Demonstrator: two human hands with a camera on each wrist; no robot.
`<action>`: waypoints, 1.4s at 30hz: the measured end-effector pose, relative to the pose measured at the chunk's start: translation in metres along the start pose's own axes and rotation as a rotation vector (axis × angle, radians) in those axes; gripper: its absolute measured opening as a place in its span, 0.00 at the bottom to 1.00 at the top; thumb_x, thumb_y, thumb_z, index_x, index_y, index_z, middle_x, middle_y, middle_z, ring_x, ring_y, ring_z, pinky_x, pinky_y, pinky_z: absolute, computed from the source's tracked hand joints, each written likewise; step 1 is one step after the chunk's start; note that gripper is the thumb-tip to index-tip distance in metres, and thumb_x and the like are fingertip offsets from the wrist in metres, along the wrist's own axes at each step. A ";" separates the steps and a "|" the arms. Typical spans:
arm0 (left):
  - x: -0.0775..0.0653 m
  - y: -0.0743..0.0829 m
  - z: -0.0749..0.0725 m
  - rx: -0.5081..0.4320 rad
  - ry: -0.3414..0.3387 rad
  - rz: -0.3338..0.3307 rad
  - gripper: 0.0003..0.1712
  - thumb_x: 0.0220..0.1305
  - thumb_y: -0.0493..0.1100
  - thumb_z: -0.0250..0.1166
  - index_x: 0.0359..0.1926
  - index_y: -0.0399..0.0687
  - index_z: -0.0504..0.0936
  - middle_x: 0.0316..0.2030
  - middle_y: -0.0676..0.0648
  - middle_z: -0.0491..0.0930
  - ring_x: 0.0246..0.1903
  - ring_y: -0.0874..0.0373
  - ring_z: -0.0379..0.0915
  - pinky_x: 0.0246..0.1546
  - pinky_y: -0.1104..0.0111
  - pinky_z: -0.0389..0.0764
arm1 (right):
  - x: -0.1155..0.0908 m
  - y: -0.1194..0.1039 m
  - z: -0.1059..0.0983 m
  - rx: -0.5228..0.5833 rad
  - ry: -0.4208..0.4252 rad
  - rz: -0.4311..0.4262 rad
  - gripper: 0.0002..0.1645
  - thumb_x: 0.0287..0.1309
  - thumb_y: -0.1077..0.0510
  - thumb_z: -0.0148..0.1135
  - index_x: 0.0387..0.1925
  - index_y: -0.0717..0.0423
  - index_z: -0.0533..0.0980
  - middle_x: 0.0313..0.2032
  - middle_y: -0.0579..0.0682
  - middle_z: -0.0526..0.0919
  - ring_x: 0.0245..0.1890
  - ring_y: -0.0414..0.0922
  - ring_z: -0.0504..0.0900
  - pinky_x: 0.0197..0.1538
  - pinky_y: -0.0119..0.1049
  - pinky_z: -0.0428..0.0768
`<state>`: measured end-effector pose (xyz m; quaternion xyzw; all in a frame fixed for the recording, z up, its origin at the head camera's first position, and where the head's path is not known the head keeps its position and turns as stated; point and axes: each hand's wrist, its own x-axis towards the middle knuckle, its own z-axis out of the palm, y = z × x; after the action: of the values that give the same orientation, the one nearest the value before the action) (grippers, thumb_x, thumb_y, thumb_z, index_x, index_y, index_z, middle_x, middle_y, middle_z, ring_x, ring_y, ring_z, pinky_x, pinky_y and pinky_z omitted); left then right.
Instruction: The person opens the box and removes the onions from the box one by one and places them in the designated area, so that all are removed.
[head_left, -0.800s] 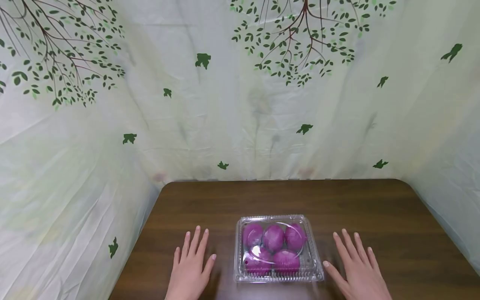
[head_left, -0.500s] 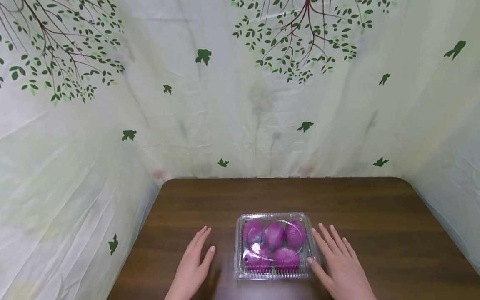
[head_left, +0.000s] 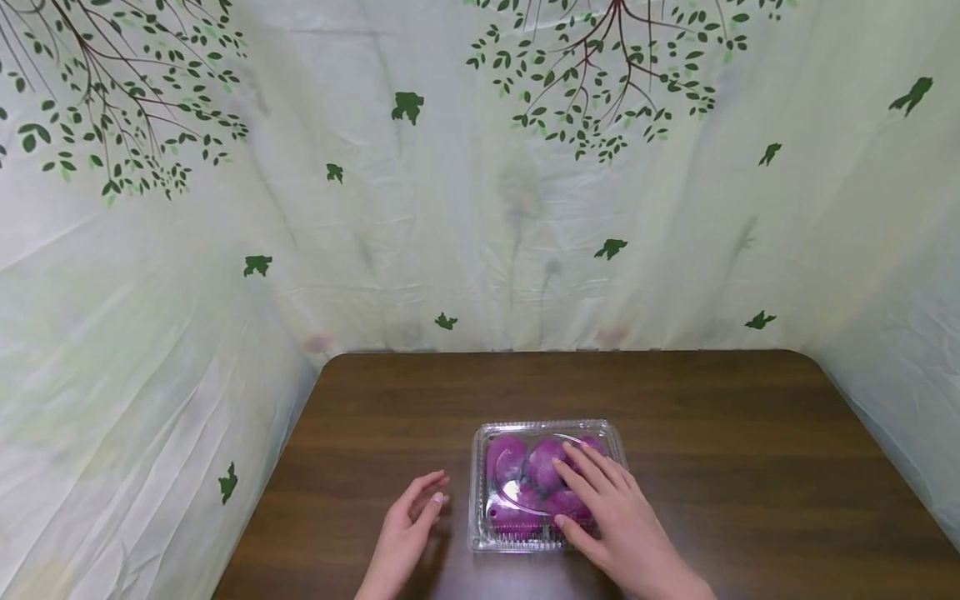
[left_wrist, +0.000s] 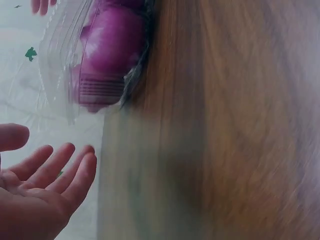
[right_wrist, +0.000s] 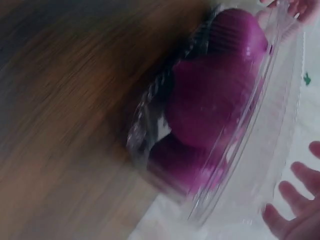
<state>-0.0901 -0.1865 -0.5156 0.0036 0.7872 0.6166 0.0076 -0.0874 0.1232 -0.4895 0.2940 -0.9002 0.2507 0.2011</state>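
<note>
A clear lidded plastic box (head_left: 517, 545) stands on the table, holding several glossy purple bulbs (head_left: 505, 460) that look like red onions. Over the right part of its lid lies my right hand (head_left: 622, 521), fingers spread and slightly bent; whether they touch the lid cannot be told from the head view. In the right wrist view, the fingers (right_wrist: 292, 197) appear apart from the box. My left hand (head_left: 405, 529) is left of the box, fingers loosely bent, holding nothing. The left wrist view shows that palm (left_wrist: 35, 205) with a gap to the box (left_wrist: 60, 60).
The dark brown wooden table (head_left: 390, 400) reaches back to a pale curtain (head_left: 495, 233) printed with leafy branches and green birds. More of this cloth hangs along the left and right sides.
My right hand has moved left, from the table onto the area above the box. My left hand has turned inward and come slightly nearer, its fingers more bent. The box has stayed put.
</note>
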 end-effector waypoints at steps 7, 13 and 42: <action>-0.001 -0.011 0.006 -0.235 -0.107 -0.116 0.27 0.73 0.39 0.56 0.66 0.27 0.64 0.56 0.29 0.75 0.46 0.44 0.80 0.42 0.58 0.83 | 0.014 -0.012 0.013 0.059 -0.072 -0.096 0.40 0.56 0.45 0.70 0.69 0.44 0.69 0.73 0.43 0.61 0.70 0.51 0.61 0.64 0.58 0.65; -0.004 -0.015 0.013 -0.394 -0.197 -0.174 0.32 0.71 0.35 0.57 0.69 0.24 0.56 0.52 0.35 0.77 0.44 0.52 0.79 0.42 0.61 0.82 | 0.026 -0.016 0.028 0.044 -0.109 -0.226 0.39 0.53 0.44 0.72 0.66 0.45 0.72 0.70 0.46 0.66 0.68 0.51 0.64 0.62 0.56 0.69; 0.004 -0.024 0.025 -0.825 -0.336 -0.239 0.31 0.68 0.25 0.49 0.70 0.24 0.54 0.55 0.46 0.73 0.54 0.58 0.71 0.55 0.60 0.75 | 0.059 -0.031 0.064 0.035 -0.293 -0.349 0.30 0.47 0.43 0.75 0.54 0.38 0.80 0.60 0.40 0.76 0.71 0.47 0.60 0.68 0.56 0.60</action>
<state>-0.0932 -0.1681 -0.5454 0.0094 0.4585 0.8641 0.2072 -0.1259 0.0398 -0.5003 0.4821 -0.8507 0.1820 0.1033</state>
